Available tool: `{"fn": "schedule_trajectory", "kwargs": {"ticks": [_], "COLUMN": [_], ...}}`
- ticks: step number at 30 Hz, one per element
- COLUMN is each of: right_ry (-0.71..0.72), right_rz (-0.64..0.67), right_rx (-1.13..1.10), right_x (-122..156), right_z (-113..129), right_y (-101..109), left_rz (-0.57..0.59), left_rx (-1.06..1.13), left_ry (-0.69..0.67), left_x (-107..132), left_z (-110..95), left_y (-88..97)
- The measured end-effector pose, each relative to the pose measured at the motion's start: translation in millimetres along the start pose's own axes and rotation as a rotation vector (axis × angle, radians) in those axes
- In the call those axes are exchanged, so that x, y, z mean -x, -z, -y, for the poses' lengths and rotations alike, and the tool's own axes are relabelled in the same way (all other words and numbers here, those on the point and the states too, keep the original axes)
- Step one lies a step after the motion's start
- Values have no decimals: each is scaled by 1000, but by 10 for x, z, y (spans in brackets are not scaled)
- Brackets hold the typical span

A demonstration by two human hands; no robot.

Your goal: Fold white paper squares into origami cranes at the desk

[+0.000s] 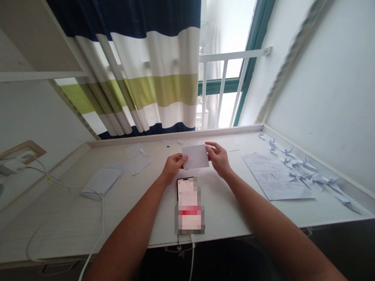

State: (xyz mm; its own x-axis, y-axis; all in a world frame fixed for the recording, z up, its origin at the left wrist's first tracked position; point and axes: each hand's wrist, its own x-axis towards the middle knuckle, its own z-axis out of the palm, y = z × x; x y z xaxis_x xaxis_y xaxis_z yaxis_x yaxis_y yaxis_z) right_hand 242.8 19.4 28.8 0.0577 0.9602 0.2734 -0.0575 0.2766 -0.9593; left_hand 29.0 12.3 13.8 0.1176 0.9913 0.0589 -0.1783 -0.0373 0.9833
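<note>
A small white sheet of paper (pixel 195 157) is held up between my two hands, just above the desk. My left hand (pixel 173 166) pinches its left edge, thumb in front and fingers behind. At the upper right corner, my right hand (pixel 218 157) grips the sheet between thumb and fingers. Below the paper a phone (pixel 190 220) lies face up with its screen lit and partly blurred, a cable plugged into its near end. The backs of the fingers behind the sheet are partly hidden.
Several folded paper cranes (pixel 304 166) stand along the right side, beside and on a written sheet (pixel 269 177). At left lie a folded stack of paper (pixel 102 181), loose paper squares (pixel 137 164) and a white cable (pixel 102 218). A raised rim (pixel 140 139) borders the desk's back.
</note>
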Motion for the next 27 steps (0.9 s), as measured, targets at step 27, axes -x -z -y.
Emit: {"fn": "schedule_trajectory", "kwargs": {"ticks": [27], "right_ry": [278], "right_rz": [223], "right_rx": [353], "right_x": [14], "right_z": [25], "right_y": [20], "left_rz": [121], "left_rx": [124], "left_ry": [-4], "left_x": [106], "left_z": [-126], "left_y": [-77]}}
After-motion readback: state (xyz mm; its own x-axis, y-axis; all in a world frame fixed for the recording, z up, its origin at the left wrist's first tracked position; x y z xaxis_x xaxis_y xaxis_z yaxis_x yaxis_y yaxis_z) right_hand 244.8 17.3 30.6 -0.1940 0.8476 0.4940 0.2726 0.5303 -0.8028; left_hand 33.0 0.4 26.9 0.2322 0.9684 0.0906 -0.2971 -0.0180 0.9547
